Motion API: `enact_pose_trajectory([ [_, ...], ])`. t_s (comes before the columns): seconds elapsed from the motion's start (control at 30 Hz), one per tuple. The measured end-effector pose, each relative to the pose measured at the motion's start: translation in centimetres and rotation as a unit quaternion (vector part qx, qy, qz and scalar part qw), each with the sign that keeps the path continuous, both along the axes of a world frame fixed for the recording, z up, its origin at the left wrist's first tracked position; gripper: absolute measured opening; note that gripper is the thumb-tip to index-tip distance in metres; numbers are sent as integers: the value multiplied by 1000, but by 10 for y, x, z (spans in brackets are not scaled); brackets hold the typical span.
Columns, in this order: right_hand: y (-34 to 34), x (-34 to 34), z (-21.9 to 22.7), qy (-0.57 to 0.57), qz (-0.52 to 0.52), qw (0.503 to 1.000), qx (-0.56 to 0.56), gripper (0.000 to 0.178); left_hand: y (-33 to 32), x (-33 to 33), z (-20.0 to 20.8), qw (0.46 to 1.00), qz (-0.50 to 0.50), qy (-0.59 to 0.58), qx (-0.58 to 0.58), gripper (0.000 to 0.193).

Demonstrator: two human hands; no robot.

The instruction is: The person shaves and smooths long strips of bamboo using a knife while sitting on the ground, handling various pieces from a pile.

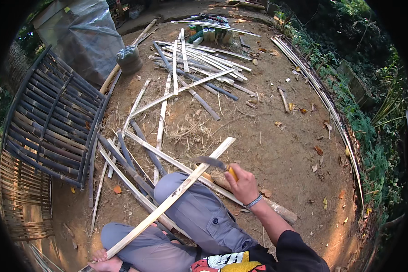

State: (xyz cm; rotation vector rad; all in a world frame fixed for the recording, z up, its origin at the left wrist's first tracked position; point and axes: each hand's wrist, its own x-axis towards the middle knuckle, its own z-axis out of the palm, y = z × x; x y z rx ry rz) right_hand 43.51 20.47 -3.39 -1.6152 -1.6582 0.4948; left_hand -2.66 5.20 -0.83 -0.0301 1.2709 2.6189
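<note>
My left hand [106,262] is wrapped round the near end of a long pale split-bamboo strip [167,200] at the lower left. The strip slants up and away across my raised knees, its far end past the blade. In my right hand [243,185] is a knife [211,161] with a yellow handle, its dark curved blade pointing left. The blade lies over or against the strip's far part; whether it touches cannot be made out. Beneath the strip and the knife, a round bamboo pole [276,210] lies on the ground by my right knee.
Many bamboo strips [204,61] are heaped ahead on the dirt. At the left stands a dark bamboo slatted rack [54,115], near a tied dark bag [129,60]. Long strips [324,97] line the right edge beside plants. Fibrous shavings [192,131] and fallen leaves litter the ground.
</note>
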Motion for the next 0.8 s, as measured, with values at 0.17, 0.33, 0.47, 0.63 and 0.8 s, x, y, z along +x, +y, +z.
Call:
enact_pose_trajectory([
  [0.17,3,7,5,9,4,997,-72,32,-1,-4,-1,1000,-8,-7,3,46],
  [0.33,16,19,10,-21,-41,995,-90,29,-2,0,3,1000,-5,-12,6,46],
  [0.47,-3,0,16,-13,38,997,-60,30,2,3,4,1000,-2,6,-1,44],
  [0.63,28,24,16,-2,-33,990,-136,31,-1,2,4,1000,-3,5,8,41],
  [0.8,6,3,17,-27,53,998,-28,32,2,5,4,1000,5,-9,18,39],
])
